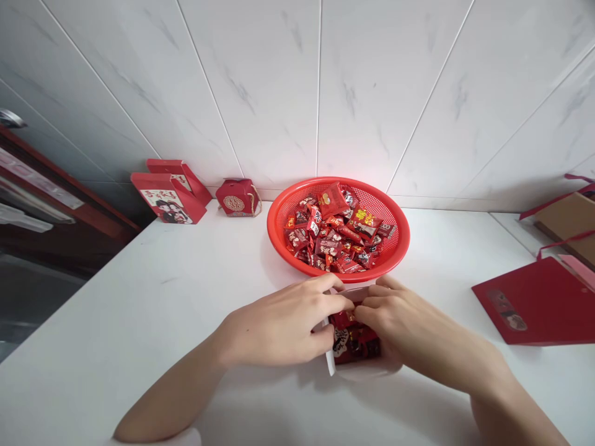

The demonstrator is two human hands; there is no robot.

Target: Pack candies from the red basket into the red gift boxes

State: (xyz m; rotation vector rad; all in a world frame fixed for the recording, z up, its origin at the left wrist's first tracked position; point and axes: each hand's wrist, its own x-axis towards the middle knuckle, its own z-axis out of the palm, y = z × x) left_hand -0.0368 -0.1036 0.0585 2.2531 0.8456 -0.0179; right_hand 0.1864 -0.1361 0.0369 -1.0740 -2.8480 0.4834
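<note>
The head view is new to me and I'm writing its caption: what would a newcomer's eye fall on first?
Probably the bright red, perforated oval plastic basket, heaped with shiny wrapped sweets, near the tiled wall. Next, just in front of it, the bare left hand and right hand meet in an open, pale-sided box with red-wrapped sweets inside.

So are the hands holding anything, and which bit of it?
Yes, the open box: the left hand has its left side, the right hand its right. Whether fingertips also grip the sweets inside, I can't tell.
</note>
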